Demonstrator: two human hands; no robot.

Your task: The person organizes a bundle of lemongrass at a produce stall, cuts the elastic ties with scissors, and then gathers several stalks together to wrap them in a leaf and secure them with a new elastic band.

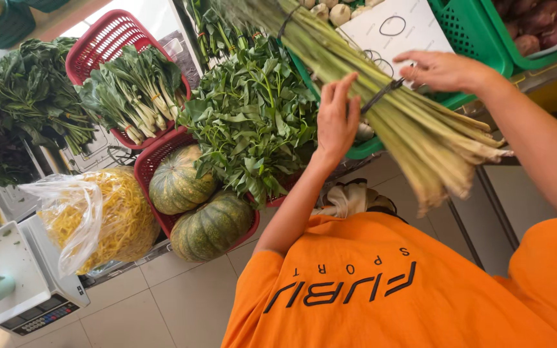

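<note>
Lemongrass bundle (381,96): long axis 11-to-4 o'clock, over green crate (469,38).
Left hand (336,119): fingers curled around stalks mid-length.
Right hand (443,69): nearer black band (381,95), fingers half-open, touching stalks at 3 o'clock.

Pale-green lemongrass bundle (381,96), banded, slanting, apparently held.

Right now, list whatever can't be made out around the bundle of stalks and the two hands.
Head view only:
- Stalk bundle: its top runs off the upper edge.
- Left hand: palm faces away, grip unseen.
- Right hand: fingertips hidden behind the stalks.
- Green crate: contents covered by white paper.
</note>
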